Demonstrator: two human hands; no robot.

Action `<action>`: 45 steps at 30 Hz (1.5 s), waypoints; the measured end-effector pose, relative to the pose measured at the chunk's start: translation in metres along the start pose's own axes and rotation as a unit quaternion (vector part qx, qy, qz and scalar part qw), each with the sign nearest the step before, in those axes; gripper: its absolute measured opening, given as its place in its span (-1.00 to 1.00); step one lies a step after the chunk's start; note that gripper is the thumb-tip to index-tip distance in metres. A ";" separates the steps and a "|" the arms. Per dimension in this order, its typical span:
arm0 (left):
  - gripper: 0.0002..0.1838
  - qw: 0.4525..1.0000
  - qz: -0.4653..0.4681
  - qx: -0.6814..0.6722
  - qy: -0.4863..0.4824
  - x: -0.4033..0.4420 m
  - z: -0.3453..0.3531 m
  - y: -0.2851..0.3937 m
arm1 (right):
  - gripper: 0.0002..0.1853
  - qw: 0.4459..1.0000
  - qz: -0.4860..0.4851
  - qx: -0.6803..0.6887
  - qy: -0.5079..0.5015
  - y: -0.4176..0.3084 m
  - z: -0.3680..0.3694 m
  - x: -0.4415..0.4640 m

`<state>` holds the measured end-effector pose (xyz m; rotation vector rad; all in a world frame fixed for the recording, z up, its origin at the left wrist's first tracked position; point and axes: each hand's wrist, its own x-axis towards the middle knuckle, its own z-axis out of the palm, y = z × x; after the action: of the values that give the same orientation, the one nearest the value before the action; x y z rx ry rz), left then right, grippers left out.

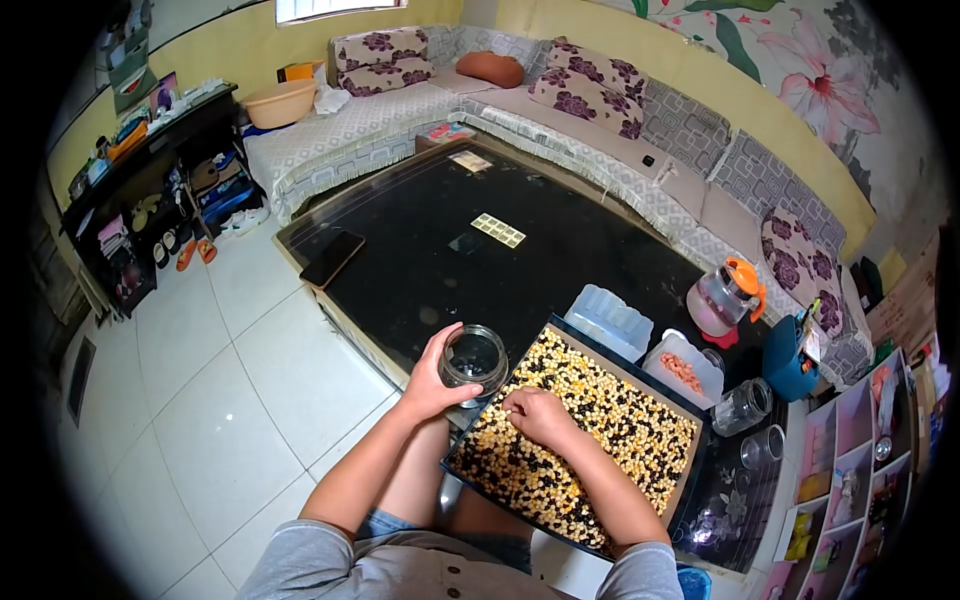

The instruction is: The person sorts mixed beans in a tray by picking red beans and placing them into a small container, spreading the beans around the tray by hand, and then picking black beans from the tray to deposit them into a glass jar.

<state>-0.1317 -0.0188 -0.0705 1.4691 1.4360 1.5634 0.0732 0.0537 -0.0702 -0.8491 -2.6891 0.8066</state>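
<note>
My left hand (438, 380) is wrapped round a clear glass jar (474, 357), held upright at the left corner of a tray. A few dark pieces show inside the jar. The shallow tray (690, 462) holds a mix of pale yellow and black kernels or beans (610, 440). Over the tray's left part, my right hand (540, 415) is at the kernels, its fingers drawn together; whatever they pinch is too small or hidden to make out.
Behind the tray stand a blue plastic container (608, 320), a tub of pinkish pieces (684, 370), an orange-lidded pitcher (727, 297) and glass jars (742, 407). A phone (333, 260) and a card (498, 230) lie on the black table (400, 300). A sofa (700, 210) curves behind.
</note>
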 end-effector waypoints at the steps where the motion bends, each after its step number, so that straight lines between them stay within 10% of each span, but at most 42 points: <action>1: 0.00 1.000 0.000 0.000 0.000 0.000 0.000 0.000 | -0.85 1.000 0.000 0.000 0.000 0.000 -0.002 -0.001; 5: 0.00 1.000 0.009 0.007 -0.003 0.001 -0.001 -0.002 | -0.85 0.991 0.124 0.036 0.021 -0.016 -0.030 -0.007; 45: 0.02 1.000 0.002 0.007 0.000 0.000 0.000 -0.003 | -0.73 0.997 0.069 -0.025 -0.038 0.010 -0.029 0.000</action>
<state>-0.1327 -0.0183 -0.0729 1.4798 1.4482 1.5584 0.0879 0.0732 -0.0513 -1.0463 -2.7514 0.8202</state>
